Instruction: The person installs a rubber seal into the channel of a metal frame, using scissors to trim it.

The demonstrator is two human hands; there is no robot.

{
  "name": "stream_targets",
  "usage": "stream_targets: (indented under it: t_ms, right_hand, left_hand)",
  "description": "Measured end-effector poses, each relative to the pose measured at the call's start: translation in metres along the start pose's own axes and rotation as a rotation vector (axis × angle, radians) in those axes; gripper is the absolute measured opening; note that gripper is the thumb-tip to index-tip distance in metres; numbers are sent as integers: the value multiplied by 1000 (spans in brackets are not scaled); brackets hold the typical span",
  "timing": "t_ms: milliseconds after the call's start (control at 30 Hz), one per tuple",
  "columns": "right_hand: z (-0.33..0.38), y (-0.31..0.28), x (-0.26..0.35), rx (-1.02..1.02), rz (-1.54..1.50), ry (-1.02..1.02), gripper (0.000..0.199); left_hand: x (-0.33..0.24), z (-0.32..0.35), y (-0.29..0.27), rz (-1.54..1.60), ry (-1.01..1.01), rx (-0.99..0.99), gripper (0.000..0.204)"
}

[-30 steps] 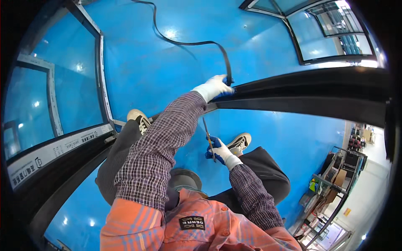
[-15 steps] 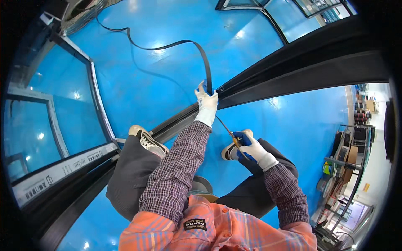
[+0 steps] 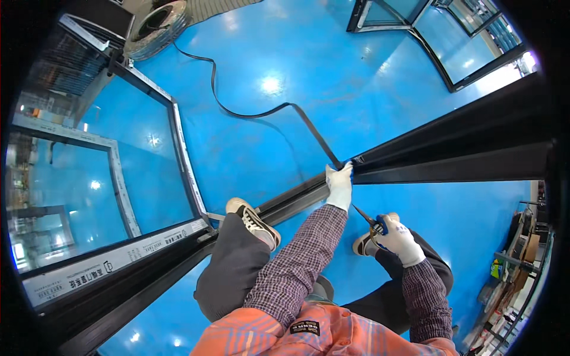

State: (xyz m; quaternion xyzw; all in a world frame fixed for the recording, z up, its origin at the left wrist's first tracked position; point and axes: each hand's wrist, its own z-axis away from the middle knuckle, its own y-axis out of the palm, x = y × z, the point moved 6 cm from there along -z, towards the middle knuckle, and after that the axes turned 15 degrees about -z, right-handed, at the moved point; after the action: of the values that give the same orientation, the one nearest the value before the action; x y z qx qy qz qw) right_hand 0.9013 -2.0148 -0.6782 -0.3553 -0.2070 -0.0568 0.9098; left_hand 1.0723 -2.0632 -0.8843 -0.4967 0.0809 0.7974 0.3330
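Note:
My left hand (image 3: 339, 178), in a white glove with blue on the fingers, is closed around a long flat black strip (image 3: 310, 126), right beside a black frame bar (image 3: 451, 139). From there the strip runs in loose bends over the floor to the upper left. The fingertips and the strip's near end are hidden. My right hand (image 3: 399, 238), gloved alike, is lower and to the right. It grips a pair of scissors (image 3: 367, 218) whose pointed blades aim up toward the left hand, and the blades look closed together.
A large glazed frame (image 3: 185, 160) with taped edges stands at the left. The strip leads to a wrapped coil (image 3: 155, 29) at the upper left. More glazed frames (image 3: 386, 26) stand at the upper right. A loaded rack (image 3: 515, 261) is at the right edge. My shoes are beside the bar.
The whole view has shifted, so most things lie farther right and lower. The strip hangs lower, with a flatter bend near my left hand. Both hands keep their holds.

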Motion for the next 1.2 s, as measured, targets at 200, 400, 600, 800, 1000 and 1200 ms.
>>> stream_targets:
  t_ms: [200, 400, 600, 800, 1000, 1200]
  right_hand:
    - [4, -3, -11, 51, 65, 105, 52]
    - [8, -3, 2, 14, 27, 18, 52]
    - [10, -5, -6, 12, 4, 24, 52]
    - [10, -1, -4, 13, 5, 0, 52]
    - [-2, 7, 4, 19, -124, -26, 51]
    - [-18, 19, -32, 33, -535, 58, 49]
  left_hand:
    - [-55, 27, -9, -279, -55, 259, 35]
    - [-69, 31, -23, -295, -9, 313, 47]
    - [-68, 24, -6, -287, 96, 283, 58]
    - [-22, -5, 9, -29, 44, 378, 48]
    - [-45, -5, -4, -368, -39, 445, 46]
    - [-158, 22, -50, -25, 196, 917, 44]
